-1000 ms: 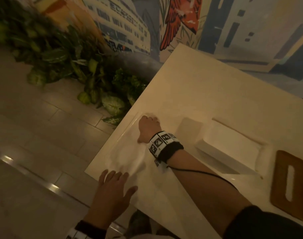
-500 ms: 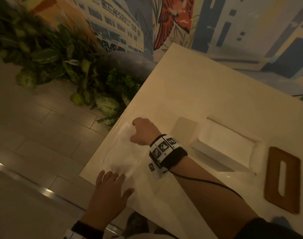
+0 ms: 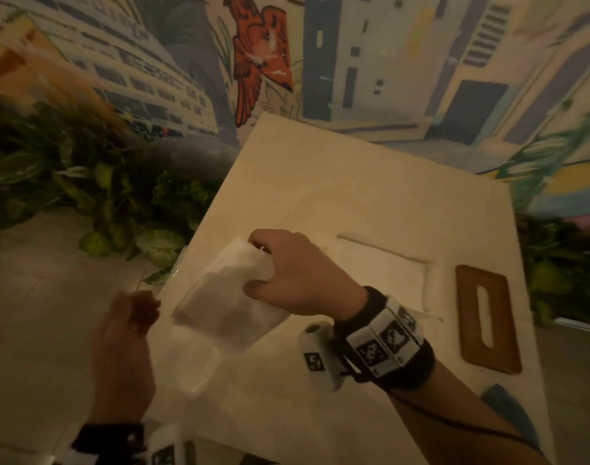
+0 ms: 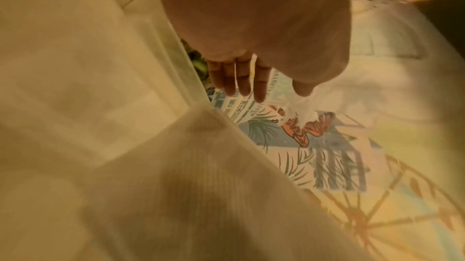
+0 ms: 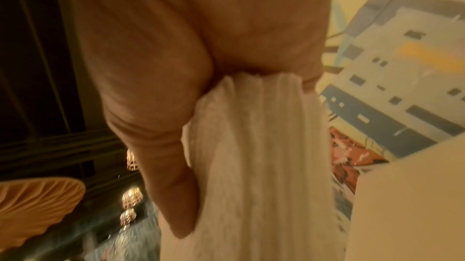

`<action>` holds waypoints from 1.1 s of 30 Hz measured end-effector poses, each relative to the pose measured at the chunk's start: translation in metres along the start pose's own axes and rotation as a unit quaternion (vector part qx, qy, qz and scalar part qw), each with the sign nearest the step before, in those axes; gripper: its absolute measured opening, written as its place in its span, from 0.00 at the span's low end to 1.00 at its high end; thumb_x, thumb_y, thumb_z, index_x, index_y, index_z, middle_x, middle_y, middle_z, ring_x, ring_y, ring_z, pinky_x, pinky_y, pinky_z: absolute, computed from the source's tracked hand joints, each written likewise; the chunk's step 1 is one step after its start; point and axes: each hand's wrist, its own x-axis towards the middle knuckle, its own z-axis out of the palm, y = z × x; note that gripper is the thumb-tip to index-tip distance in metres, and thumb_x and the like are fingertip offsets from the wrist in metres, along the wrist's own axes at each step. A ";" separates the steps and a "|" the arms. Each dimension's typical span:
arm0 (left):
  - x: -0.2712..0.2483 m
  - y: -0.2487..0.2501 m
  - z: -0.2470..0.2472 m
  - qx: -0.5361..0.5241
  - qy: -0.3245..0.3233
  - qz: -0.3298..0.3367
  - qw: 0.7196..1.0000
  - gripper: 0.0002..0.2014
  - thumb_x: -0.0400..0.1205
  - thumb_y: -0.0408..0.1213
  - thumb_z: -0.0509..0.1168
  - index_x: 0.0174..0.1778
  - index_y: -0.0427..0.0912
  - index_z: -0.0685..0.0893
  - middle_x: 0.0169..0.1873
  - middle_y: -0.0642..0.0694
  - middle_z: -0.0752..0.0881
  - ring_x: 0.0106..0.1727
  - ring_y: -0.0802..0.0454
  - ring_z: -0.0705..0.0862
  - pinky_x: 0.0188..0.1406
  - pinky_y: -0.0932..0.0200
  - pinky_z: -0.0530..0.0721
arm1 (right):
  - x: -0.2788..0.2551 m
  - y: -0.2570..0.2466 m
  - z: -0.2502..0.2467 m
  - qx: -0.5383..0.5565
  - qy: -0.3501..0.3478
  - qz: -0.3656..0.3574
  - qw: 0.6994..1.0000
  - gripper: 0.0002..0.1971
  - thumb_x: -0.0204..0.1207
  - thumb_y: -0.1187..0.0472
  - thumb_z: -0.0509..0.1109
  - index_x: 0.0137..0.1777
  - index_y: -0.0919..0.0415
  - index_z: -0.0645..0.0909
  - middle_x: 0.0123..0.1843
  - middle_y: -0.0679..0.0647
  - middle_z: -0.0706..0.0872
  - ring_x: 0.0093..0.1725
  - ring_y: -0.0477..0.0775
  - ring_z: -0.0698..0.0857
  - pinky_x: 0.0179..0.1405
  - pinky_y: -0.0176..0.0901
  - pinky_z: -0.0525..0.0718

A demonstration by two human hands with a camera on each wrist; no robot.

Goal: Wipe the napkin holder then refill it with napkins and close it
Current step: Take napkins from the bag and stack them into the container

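vs 1 s ago: right hand (image 3: 297, 276) was down on the flat plastic pack at the table's left edge; now it's up, thumb and fingers clamped round a stack of napkins (image 3: 230, 290) held above the table (image 3: 354, 189). the right wrist view shows the thumb (image 5: 161, 146) pressed along the stack (image 5: 259, 166). left hand (image 3: 125, 340) was flat on the pack; now it's off the near-left table edge, blurred. left wrist view shows its fingers (image 4: 241, 78) straight and close together, thumb touching something white; can't tell if it's pinching.

edges: stack sits over the left table edge, floor below. bare tabletop beyond the hands up to the far corner.

count: 1 napkin stack, 1 open white napkin holder (image 3: 384, 273) right of the right hand, 1 brown slotted lid (image 3: 485, 317) flat beside it, apart. far: plants (image 3: 85, 182), mural wall (image 3: 354, 62).
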 end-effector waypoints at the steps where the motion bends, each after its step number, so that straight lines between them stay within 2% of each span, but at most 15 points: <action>1: 0.006 0.000 0.008 -0.076 -0.028 -0.058 0.995 0.17 0.81 0.56 0.63 0.47 0.46 0.86 0.45 0.44 0.87 0.51 0.48 0.85 0.66 0.42 0.77 | -0.010 0.001 -0.014 0.006 0.011 0.000 1.000 0.16 0.70 0.55 0.78 0.56 0.53 0.79 0.51 0.46 0.83 0.48 0.49 0.81 0.44 0.37 0.76; 3: 0.014 0.001 0.033 -0.183 -0.095 -0.179 0.962 0.29 0.69 0.67 0.65 0.49 0.44 0.88 0.48 0.43 0.88 0.54 0.44 0.84 0.61 0.41 0.79 | -0.034 0.007 -0.042 0.017 0.036 0.014 0.999 0.15 0.69 0.55 0.79 0.52 0.51 0.79 0.48 0.44 0.82 0.46 0.46 0.81 0.41 0.35 0.76; 5: 0.015 -0.004 0.062 -0.208 -0.209 -0.300 0.907 0.35 0.77 0.69 0.55 0.58 0.40 0.87 0.57 0.39 0.87 0.59 0.41 0.84 0.59 0.42 0.80 | -0.057 0.018 -0.066 0.054 0.062 0.028 0.996 0.15 0.67 0.56 0.81 0.51 0.53 0.82 0.48 0.46 0.86 0.47 0.47 0.84 0.42 0.38 0.81; 6: 0.018 -0.004 0.070 -0.173 -0.224 -0.311 0.907 0.40 0.78 0.72 0.50 0.64 0.39 0.84 0.62 0.37 0.86 0.63 0.42 0.84 0.64 0.42 0.78 | -0.068 0.026 -0.075 0.079 0.074 0.035 0.993 0.15 0.66 0.57 0.82 0.52 0.55 0.83 0.48 0.47 0.87 0.47 0.46 0.85 0.44 0.41 0.83; 7: 0.020 -0.012 0.077 -0.120 -0.238 -0.318 0.910 0.42 0.74 0.75 0.52 0.65 0.42 0.84 0.60 0.38 0.87 0.62 0.44 0.85 0.65 0.42 0.79 | -0.078 0.034 -0.084 0.105 0.089 0.047 0.989 0.17 0.66 0.57 0.83 0.54 0.55 0.85 0.49 0.47 0.88 0.49 0.46 0.86 0.47 0.41 0.85; 9: 0.014 -0.025 0.110 -0.160 -0.286 -0.383 0.864 0.39 0.58 0.77 0.71 0.56 0.51 0.88 0.43 0.47 0.91 0.45 0.51 0.90 0.44 0.47 0.88 | -0.099 0.055 -0.096 0.157 0.124 0.089 0.976 0.20 0.65 0.57 0.84 0.57 0.52 0.85 0.51 0.46 0.89 0.50 0.44 0.87 0.50 0.40 0.88; 10: 0.009 -0.027 0.130 -0.127 -0.280 -0.385 0.870 0.40 0.52 0.75 0.74 0.54 0.52 0.89 0.37 0.51 0.89 0.37 0.52 0.88 0.36 0.50 0.88 | -0.109 0.067 -0.101 0.185 0.143 0.112 0.966 0.20 0.64 0.58 0.84 0.57 0.51 0.85 0.51 0.46 0.90 0.50 0.44 0.88 0.49 0.41 0.89; 12: -0.011 -0.015 0.165 -0.091 -0.288 -0.349 0.887 0.35 0.67 0.76 0.62 0.46 0.48 0.94 0.36 0.46 0.91 0.36 0.47 0.89 0.39 0.49 0.87 | -0.123 0.090 -0.104 0.239 0.178 0.156 0.942 0.18 0.65 0.60 0.84 0.53 0.48 0.85 0.48 0.45 0.90 0.48 0.43 0.89 0.46 0.40 0.90; 14: -0.027 -0.004 0.193 -0.083 -0.334 -0.345 0.873 0.41 0.71 0.77 0.51 0.42 0.43 0.94 0.47 0.36 0.92 0.49 0.37 0.89 0.57 0.41 0.83 | -0.134 0.115 -0.104 0.289 0.220 0.196 0.911 0.16 0.66 0.62 0.83 0.50 0.48 0.83 0.46 0.44 0.90 0.46 0.40 0.89 0.41 0.36 0.89; 16: -0.035 0.005 0.211 -0.062 -0.382 -0.348 0.854 0.42 0.69 0.76 0.53 0.51 0.41 0.92 0.54 0.34 0.89 0.55 0.35 0.87 0.61 0.38 0.81 | -0.140 0.141 -0.099 0.319 0.262 0.234 0.880 0.18 0.65 0.60 0.83 0.53 0.50 0.83 0.47 0.44 0.90 0.46 0.42 0.90 0.40 0.35 0.89; 19: -0.029 0.002 0.232 0.021 -0.419 -0.279 0.864 0.29 0.78 0.61 0.58 0.59 0.40 0.87 0.52 0.38 0.91 0.49 0.42 0.90 0.46 0.48 0.89 | -0.141 0.180 -0.089 0.366 0.323 0.282 0.826 0.21 0.64 0.59 0.84 0.56 0.57 0.85 0.53 0.53 0.91 0.52 0.53 0.89 0.50 0.51 0.90; 23: -0.014 -0.011 0.259 0.174 -0.390 -0.169 0.888 0.21 0.76 0.38 0.73 0.64 0.36 0.81 0.57 0.36 0.88 0.56 0.38 0.87 0.56 0.38 0.86 | -0.134 0.218 -0.075 0.416 0.365 0.324 0.767 0.21 0.65 0.60 0.84 0.58 0.60 0.85 0.54 0.57 0.90 0.54 0.58 0.89 0.53 0.57 0.89; 27: -0.001 -0.028 0.271 0.269 -0.348 -0.095 0.893 0.17 0.77 0.28 0.71 0.62 0.39 0.79 0.56 0.39 0.87 0.52 0.43 0.87 0.45 0.48 0.87 | -0.123 0.238 -0.062 0.348 0.334 0.368 0.795 0.25 0.71 0.59 0.79 0.66 0.62 0.77 0.61 0.57 0.85 0.58 0.57 0.85 0.55 0.54 0.87; 31: 0.002 -0.039 0.273 0.344 -0.328 -0.023 0.880 0.19 0.76 0.30 0.72 0.63 0.39 0.80 0.55 0.40 0.86 0.52 0.42 0.86 0.49 0.42 0.89 | -0.117 0.240 -0.058 0.227 0.286 0.393 0.844 0.24 0.77 0.61 0.71 0.70 0.63 0.70 0.62 0.53 0.77 0.59 0.53 0.77 0.51 0.45 0.79; 33: 0.001 -0.040 0.272 0.382 -0.329 0.001 0.863 0.19 0.75 0.32 0.72 0.62 0.39 0.80 0.54 0.41 0.86 0.52 0.42 0.86 0.48 0.40 0.89 | -0.114 0.239 -0.055 0.180 0.253 0.398 0.863 0.24 0.78 0.61 0.70 0.71 0.64 0.68 0.64 0.56 0.77 0.62 0.56 0.77 0.54 0.48 0.81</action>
